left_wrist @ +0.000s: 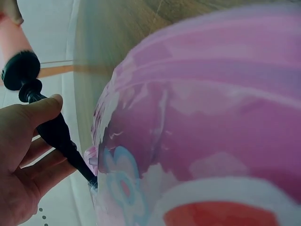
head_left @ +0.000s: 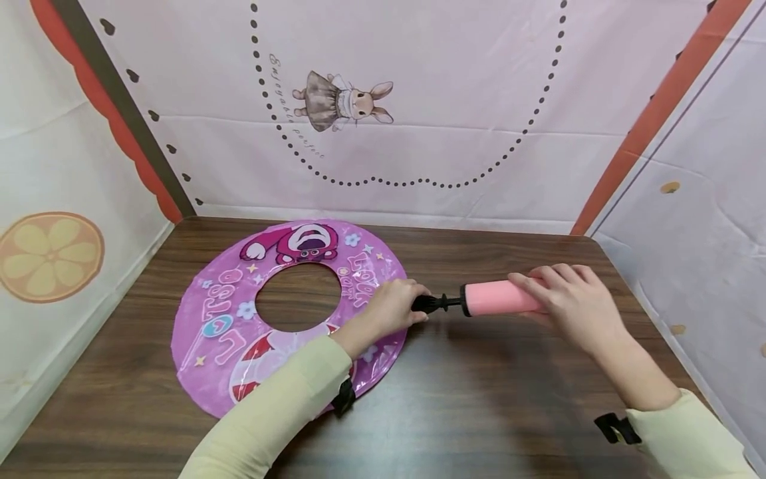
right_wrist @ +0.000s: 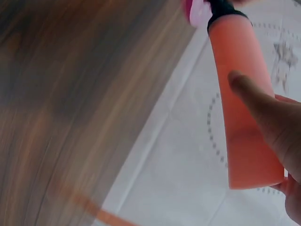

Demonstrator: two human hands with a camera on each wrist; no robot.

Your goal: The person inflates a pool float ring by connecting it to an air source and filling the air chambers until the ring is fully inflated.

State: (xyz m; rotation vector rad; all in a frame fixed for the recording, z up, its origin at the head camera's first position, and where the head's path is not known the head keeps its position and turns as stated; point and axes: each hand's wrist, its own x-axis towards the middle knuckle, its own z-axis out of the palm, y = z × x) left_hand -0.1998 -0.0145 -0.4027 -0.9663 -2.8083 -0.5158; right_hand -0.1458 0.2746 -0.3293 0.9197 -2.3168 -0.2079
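A purple swim ring [head_left: 206,316] printed with a bear and flowers lies on the wooden table, its surface rounded with some wrinkles. My left hand [head_left: 391,307] is at its right side, thumb and fingers gripping the black nozzle end [left_wrist: 54,129] of a hand pump. In the left wrist view the tapered tip meets the ring's edge beside a small clear-pink valve piece [left_wrist: 92,157]. My right hand [head_left: 568,306] holds the pump's pink barrel [head_left: 499,297], fingers wrapped around it. A short length of black rod [head_left: 456,301] shows between barrel and nozzle end.
The dark wood table [head_left: 455,412] is bordered by a pale printed cloth [head_left: 443,120] at the back, with more cloth at left and right. Black straps circle both sleeves near the wrists.
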